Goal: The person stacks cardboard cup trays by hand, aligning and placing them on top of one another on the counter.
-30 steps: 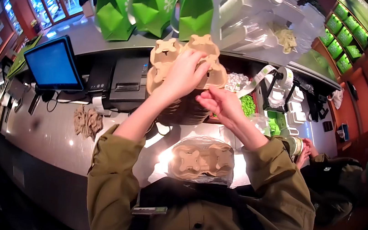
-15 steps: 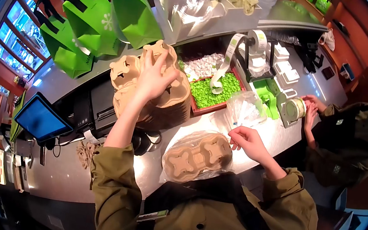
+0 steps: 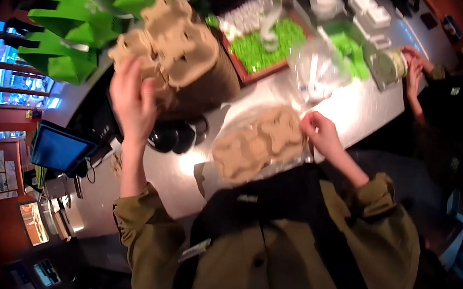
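Cup carrier stack: many brown cardboard cup carriers (image 3: pixel 188 52) are piled together at the back of the counter (image 3: pixel 105 187); the cup wells of the top one hold no cups.
Left hand: the left hand (image 3: pixel 131 100) is at the near left corner of this pile, its thumb apart from the fingers; it is blurred, so I cannot tell if it grips the cardboard.
Wrapped carrier: one cardboard carrier (image 3: pixel 260 142) lies inside clear plastic on the counter, just in front of the person's body.
Right hand: the right hand (image 3: pixel 323 134) is at the right end of the wrapped carrier, thumb and fingers narrow together; whether they pinch the plastic, I cannot tell.
Red-brown tray: the tray (image 3: pixel 263 75) contains green packets (image 3: pixel 269 45) in its near part and white packets (image 3: pixel 244 19) in the far part.
Clear bag: a crumpled clear bag (image 3: pixel 318 74) lies beside the tray; its contents are unclear.
Co-worker: another person's hands (image 3: pixel 417 69) touch a round container (image 3: pixel 394 66).
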Available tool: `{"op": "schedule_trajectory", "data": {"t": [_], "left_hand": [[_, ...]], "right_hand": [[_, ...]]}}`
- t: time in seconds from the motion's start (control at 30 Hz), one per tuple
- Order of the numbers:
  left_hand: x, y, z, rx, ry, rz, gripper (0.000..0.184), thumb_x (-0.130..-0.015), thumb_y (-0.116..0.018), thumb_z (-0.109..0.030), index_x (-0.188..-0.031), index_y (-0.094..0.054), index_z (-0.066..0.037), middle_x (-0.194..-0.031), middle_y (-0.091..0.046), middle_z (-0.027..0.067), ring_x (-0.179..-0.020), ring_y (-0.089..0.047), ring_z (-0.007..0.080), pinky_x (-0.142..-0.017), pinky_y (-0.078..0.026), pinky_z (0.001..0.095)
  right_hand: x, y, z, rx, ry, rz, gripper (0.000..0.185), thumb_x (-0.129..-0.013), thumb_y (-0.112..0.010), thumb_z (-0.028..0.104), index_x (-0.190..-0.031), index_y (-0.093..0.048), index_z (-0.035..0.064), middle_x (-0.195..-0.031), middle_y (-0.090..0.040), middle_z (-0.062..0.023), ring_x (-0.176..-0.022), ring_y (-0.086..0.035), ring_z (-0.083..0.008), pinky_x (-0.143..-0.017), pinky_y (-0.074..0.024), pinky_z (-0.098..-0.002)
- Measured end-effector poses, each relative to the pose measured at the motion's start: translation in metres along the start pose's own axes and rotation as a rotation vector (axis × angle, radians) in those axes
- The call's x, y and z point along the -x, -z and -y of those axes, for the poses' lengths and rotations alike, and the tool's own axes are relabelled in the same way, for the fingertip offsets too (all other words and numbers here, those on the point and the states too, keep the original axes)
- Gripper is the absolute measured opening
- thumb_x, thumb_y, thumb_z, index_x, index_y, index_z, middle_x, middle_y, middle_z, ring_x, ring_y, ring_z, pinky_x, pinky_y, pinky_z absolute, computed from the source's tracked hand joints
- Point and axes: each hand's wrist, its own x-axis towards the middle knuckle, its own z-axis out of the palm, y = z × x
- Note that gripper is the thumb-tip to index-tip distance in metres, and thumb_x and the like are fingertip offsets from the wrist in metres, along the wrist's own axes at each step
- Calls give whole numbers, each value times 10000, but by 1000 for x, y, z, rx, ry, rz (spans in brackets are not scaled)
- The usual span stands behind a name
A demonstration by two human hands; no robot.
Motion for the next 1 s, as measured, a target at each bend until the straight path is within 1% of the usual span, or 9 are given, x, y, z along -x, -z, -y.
{"op": "schedule_trajectory", "data": {"t": [0.13,0.17,0.27,0.3,0.47,0.6,0.8,0.93,1.0], "left_hand": [[88,1,-34,334,254,-56,55,-721,-525,61,-735,-498,16,-726,-509,95,-617,-462,166,-544,-378,250],[111,0,-46,275,247,181,57,-724,-533,51,-750,-505,8,-727,-517,90,-615,-478,169,-527,-391,243],[189,-26,-62,577,777,495,95,-803,-560,-80,-794,-516,4,-717,-535,65,-628,-526,126,-482,-436,232],[196,-27,-70,756,987,524,121,-823,-547,-104,-788,-511,7,-692,-532,50,-598,-521,100,-462,-433,227],[197,-24,-78,921,1274,519,168,-840,-529,-151,-763,-520,-2,-595,-515,17,-558,-500,77,-466,-391,194],[200,-27,-83,568,995,438,214,-826,-529,-161,-699,-528,11,-575,-527,9,-528,-461,65,-493,-373,211],[155,30,-97,836,1115,257,98,-818,-515,-90,-763,-508,-9,-640,-516,3,-579,-463,49,-511,-371,190],[93,60,-62,623,788,-163,43,-828,-479,-53,-803,-483,-19,-628,-474,-2,-540,-428,43,-481,-352,176],[52,69,-16,506,767,-169,41,-832,-488,-64,-826,-482,-23,-649,-488,-3,-508,-427,44,-443,-341,182]], "right_hand": [[-6,4,-6,7,-103,77,168,-734,-546,146,-738,-559,-22,-615,-567,-105,-566,-535,-164,-562,-438,-289],[-9,5,-4,13,-102,102,170,-722,-547,143,-726,-561,-27,-614,-569,-106,-566,-536,-164,-560,-437,-288],[-20,7,-7,-10,-103,176,177,-699,-545,142,-693,-562,-35,-602,-568,-109,-562,-538,-164,-555,-434,-284],[-21,7,-9,-14,-103,207,180,-693,-544,142,-683,-561,-37,-597,-567,-110,-560,-538,-163,-553,-433,-282],[-14,10,1,8,-111,186,213,-728,-533,173,-700,-560,-36,-626,-574,-112,-589,-544,-160,-576,-431,-280],[-16,9,-10,-33,-67,262,242,-789,-536,207,-727,-549,-26,-660,-578,-70,-627,-533,-113,-607,-432,-255],[2,35,65,-445,-43,293,76,-831,-496,79,-815,-462,14,-652,-513,-4,-587,-473,-55,-543,-381,-181],[-20,27,149,-493,398,315,196,-846,-467,57,-1011,-377,3,-890,-493,-57,-720,-486,-68,-584,-408,-200],[-53,9,188,-429,595,304,266,-855,-453,81,-1088,-364,-11,-816,-512,-56,-646,-521,-81,-533,-417,-200]]}}
